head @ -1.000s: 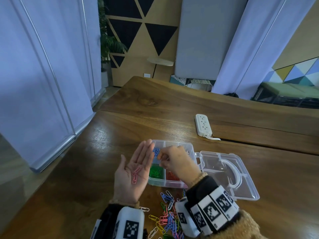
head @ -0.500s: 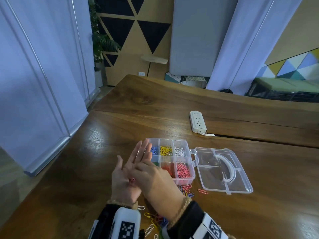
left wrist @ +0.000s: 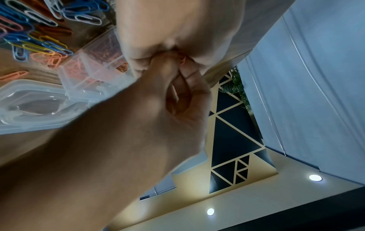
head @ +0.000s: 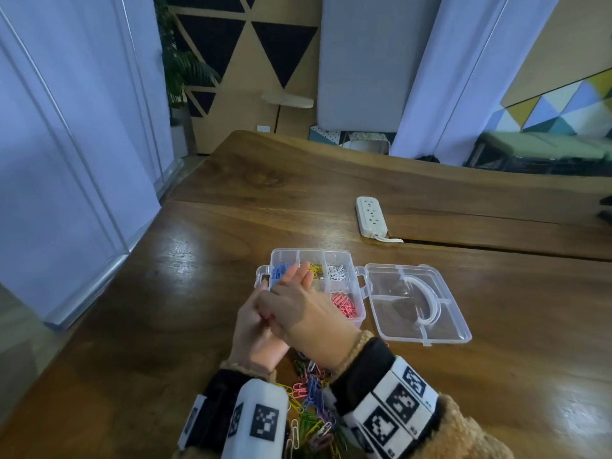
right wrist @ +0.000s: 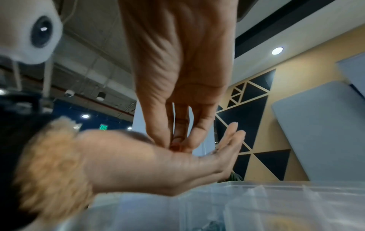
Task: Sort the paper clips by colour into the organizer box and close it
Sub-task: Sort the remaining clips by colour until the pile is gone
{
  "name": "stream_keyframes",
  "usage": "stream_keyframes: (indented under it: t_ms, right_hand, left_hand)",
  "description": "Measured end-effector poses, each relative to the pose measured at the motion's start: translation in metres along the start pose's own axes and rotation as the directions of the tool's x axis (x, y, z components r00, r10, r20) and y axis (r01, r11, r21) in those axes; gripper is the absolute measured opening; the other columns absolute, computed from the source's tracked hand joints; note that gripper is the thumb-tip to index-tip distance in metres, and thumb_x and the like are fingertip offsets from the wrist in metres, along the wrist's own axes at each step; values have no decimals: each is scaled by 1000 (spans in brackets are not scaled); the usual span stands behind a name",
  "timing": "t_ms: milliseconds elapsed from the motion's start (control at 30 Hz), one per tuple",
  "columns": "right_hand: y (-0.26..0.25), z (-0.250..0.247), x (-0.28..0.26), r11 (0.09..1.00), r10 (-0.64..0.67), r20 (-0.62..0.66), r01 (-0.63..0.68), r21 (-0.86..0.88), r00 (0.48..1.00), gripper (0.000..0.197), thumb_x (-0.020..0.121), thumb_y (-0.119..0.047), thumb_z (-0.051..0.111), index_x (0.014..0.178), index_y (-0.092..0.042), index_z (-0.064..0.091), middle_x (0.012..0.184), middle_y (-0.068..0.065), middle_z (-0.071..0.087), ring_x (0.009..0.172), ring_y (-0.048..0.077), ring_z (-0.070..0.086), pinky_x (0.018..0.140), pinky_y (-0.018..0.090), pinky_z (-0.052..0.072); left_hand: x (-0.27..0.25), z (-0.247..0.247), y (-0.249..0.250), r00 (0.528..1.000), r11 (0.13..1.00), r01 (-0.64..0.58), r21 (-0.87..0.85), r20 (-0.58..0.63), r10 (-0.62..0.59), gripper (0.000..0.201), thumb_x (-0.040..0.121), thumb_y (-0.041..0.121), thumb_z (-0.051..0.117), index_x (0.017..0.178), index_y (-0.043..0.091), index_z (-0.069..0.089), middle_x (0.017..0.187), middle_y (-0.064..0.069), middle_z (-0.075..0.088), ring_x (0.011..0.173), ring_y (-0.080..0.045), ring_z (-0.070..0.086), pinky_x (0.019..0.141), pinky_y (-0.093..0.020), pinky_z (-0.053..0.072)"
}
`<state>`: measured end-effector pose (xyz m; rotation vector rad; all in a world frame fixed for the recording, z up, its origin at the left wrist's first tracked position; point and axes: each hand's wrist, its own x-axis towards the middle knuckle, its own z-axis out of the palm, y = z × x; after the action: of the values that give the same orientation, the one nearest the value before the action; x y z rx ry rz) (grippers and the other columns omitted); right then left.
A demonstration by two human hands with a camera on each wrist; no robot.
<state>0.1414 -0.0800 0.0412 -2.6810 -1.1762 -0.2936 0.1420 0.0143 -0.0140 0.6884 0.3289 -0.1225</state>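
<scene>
The left hand [head: 256, 329] lies palm up just near of the organizer box [head: 311, 286], its fingers straight and together, reaching over the box's near-left part; the right hand [head: 298, 313] comes down across it, thumb and fingertips [right wrist: 171, 140] drawn together into the open palm, pinching at a pink paper clip [left wrist: 182, 61] of which only a sliver shows between the fingers; the clear box stands on the wooden table [head: 165, 293] with its lid [head: 417, 303] swung flat to the right, a white handle lying in it; the far row holds blue clips [head: 279, 270] at the left, yellow clips [head: 316, 269] in the middle and white clips [head: 337, 272] at the right; pink clips [head: 344, 304] fill the near-right compartment, while the hands hide the other near compartments; a loose heap of mixed clips [head: 311, 409] in pink, blue, yellow, green and white lies on the table near of the box, between the two wrists; a white power strip [head: 371, 216] rests well apart on the far side, beside a seam in the table.
</scene>
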Motion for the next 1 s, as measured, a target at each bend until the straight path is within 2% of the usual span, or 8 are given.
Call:
stream_keyframes:
  t_ms: [133, 200, 300, 400, 467, 633, 767, 1000]
  right_hand:
    - [31, -24, 3, 987, 133, 158, -146, 71, 978, 16, 90, -18, 50, 104, -16, 57, 100, 4, 63, 92, 24, 60, 73, 31, 48]
    - [52, -35, -2, 960, 263, 199, -277, 47, 944, 13, 91, -20, 49, 101, -17, 58, 99, 2, 64, 90, 19, 60, 75, 28, 48]
    - [78, -46, -7, 928, 358, 248, -372, 12, 900, 10, 91, -12, 51, 92, -14, 61, 96, 3, 61, 79, 15, 54, 73, 24, 46]
    - [90, -46, -6, 921, 374, 273, -390, 3, 886, 13, 89, -9, 52, 93, -12, 64, 92, 2, 59, 80, 15, 54, 76, 24, 44]
    - [87, -43, -5, 922, 364, 291, -386, 18, 885, 13, 88, -7, 52, 94, -10, 64, 90, 1, 53, 83, 16, 55, 77, 24, 44]
    - [84, -35, -10, 943, 309, 360, -333, 5, 880, 25, 87, 3, 49, 104, -9, 64, 103, 5, 61, 97, 19, 58, 88, 28, 45]
    - [81, -41, -23, 968, 225, 377, -251, 19, 898, 27, 86, 3, 51, 105, -11, 64, 104, 6, 64, 97, 18, 59, 87, 28, 46]
    - [62, -44, -62, 985, 144, 564, -170, -6, 813, 28, 85, -19, 63, 113, -17, 58, 90, -1, 49, 98, 19, 54, 84, 26, 40]
  left_hand:
    - [1, -2, 5, 984, 972, 83, -219, 169, -46, 42, 94, 29, 47, 119, -2, 59, 113, -17, 65, 100, -27, 65, 88, -39, 53]
    - [1, -6, 8, 980, 963, 96, -251, 195, -47, 63, 66, 22, 82, 119, -5, 63, 122, -21, 63, 109, -33, 64, 92, -46, 52]
    - [3, -8, 11, 965, 964, 114, -242, 258, -50, 87, 39, 12, 95, 118, -5, 61, 127, -22, 60, 115, -34, 60, 91, -48, 51]
    - [-1, -2, 12, 975, 977, 103, -184, 213, -63, 67, 61, 16, 84, 121, -4, 61, 128, -22, 59, 114, -32, 60, 87, -44, 54]
    - [-4, 3, 13, 987, 989, 86, -120, 145, -69, 47, 84, 20, 57, 125, -2, 56, 128, -21, 60, 112, -29, 61, 81, -38, 58]
    - [-14, 13, 17, 993, 956, -34, 291, 118, -1, 28, 97, 14, 43, 117, 2, 58, 111, -16, 69, 99, -24, 68, 75, -29, 58]
    - [-33, 16, 32, 980, 673, -181, 717, 186, 66, 19, 96, 12, 46, 106, 13, 63, 103, -4, 70, 99, -20, 64, 81, -30, 50]
    - [-57, -5, 40, 937, 109, -188, 976, 212, -278, 21, 91, 14, 60, 111, 19, 56, 113, -5, 61, 95, -14, 61, 74, -24, 53]
